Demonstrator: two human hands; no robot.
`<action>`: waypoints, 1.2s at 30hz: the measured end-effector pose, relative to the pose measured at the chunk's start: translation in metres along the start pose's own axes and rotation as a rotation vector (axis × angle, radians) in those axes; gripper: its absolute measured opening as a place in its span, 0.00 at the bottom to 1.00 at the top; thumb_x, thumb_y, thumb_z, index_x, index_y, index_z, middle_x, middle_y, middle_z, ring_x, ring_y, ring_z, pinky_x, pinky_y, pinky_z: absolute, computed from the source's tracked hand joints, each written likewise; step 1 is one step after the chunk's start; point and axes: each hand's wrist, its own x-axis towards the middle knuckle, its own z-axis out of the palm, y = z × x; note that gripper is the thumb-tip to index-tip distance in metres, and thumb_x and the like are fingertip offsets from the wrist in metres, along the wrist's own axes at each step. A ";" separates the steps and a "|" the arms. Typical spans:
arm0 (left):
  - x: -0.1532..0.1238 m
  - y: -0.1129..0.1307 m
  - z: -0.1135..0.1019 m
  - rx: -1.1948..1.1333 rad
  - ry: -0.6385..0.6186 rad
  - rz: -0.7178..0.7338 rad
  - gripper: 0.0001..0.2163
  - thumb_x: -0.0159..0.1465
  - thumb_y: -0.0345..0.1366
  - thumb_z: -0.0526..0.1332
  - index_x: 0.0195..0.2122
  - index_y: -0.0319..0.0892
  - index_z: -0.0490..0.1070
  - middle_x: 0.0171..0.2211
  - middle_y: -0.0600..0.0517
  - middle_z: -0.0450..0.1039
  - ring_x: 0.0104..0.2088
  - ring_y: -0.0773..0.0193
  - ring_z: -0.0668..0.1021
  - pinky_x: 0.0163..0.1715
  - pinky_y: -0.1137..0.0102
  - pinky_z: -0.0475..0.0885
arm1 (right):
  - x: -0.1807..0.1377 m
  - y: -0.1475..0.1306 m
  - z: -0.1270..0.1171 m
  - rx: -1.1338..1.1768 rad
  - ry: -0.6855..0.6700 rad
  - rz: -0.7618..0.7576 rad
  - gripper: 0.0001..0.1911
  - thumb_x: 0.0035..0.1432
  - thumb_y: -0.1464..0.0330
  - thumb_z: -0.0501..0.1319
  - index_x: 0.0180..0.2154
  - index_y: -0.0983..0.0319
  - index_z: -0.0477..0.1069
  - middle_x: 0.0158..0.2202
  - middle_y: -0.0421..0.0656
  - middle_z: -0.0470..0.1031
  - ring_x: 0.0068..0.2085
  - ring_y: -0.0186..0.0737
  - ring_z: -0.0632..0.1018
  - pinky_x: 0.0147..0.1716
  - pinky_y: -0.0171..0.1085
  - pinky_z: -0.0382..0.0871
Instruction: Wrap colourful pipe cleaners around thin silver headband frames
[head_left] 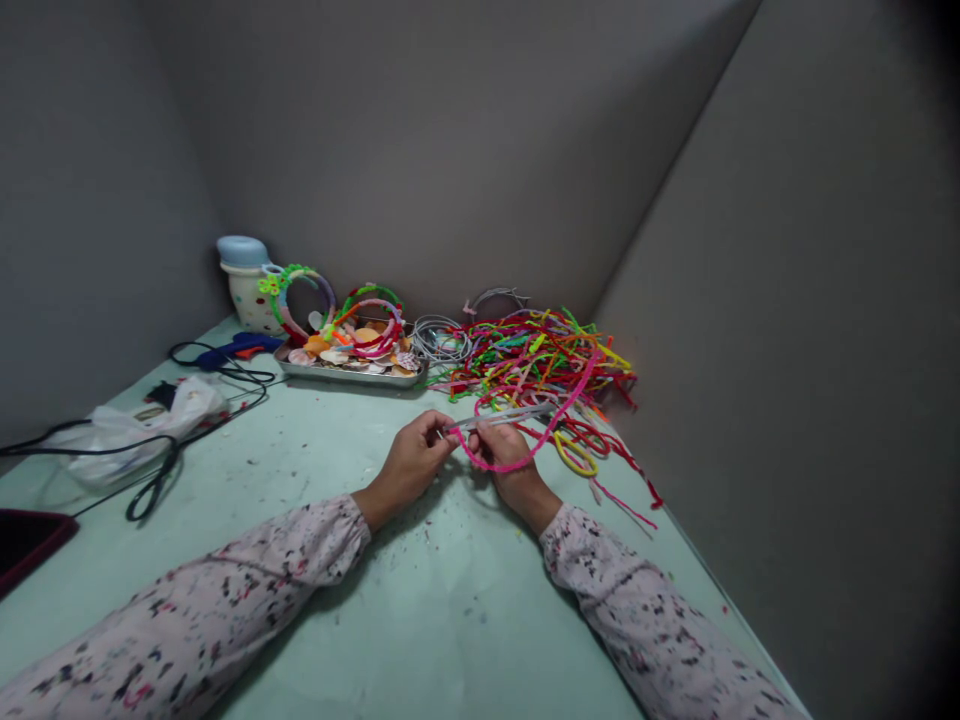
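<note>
My left hand [415, 455] pinches one end of a bright pink pipe cleaner [516, 466] against a grey wire hoop [517, 414]. My right hand [510, 468] is closed on the hoop just beside it, thumb on top. From my fingertips the pipe cleaner sags in a loop across the right hand, then rises to the upper right in front of a heap of coloured pipe cleaners [517, 350]. The hoop is seen nearly edge-on and points right. My fingers hide where pipe cleaner and hoop meet.
Behind my hands stand a metal tray [352, 376] of seashells with wrapped headbands [307, 285], and several bare wire hoops [441, 340]. At left are a lidded jar [251, 290], a blue glue gun [238, 348], black cable [161, 485], a plastic bag [135, 435] and a dark red-edged device [34, 545].
</note>
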 end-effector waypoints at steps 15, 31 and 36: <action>-0.001 -0.001 -0.001 -0.026 -0.005 0.013 0.10 0.58 0.41 0.62 0.33 0.39 0.69 0.25 0.56 0.66 0.24 0.70 0.66 0.24 0.75 0.61 | 0.001 0.007 -0.005 -0.032 -0.029 -0.008 0.20 0.59 0.55 0.57 0.25 0.64 0.70 0.16 0.37 0.68 0.17 0.28 0.66 0.17 0.29 0.56; -0.001 0.001 -0.001 -0.113 -0.009 -0.033 0.12 0.55 0.41 0.65 0.30 0.39 0.67 0.24 0.56 0.66 0.23 0.71 0.65 0.23 0.75 0.59 | 0.000 0.004 -0.003 -0.069 -0.042 -0.060 0.14 0.58 0.60 0.59 0.26 0.62 0.70 0.21 0.38 0.70 0.19 0.28 0.68 0.18 0.29 0.58; -0.002 0.001 -0.001 -0.140 -0.011 -0.052 0.12 0.55 0.42 0.65 0.31 0.39 0.67 0.23 0.57 0.64 0.22 0.71 0.64 0.22 0.75 0.58 | -0.003 0.000 0.000 -0.035 -0.054 -0.073 0.14 0.57 0.59 0.59 0.26 0.62 0.69 0.21 0.37 0.68 0.19 0.27 0.68 0.17 0.28 0.56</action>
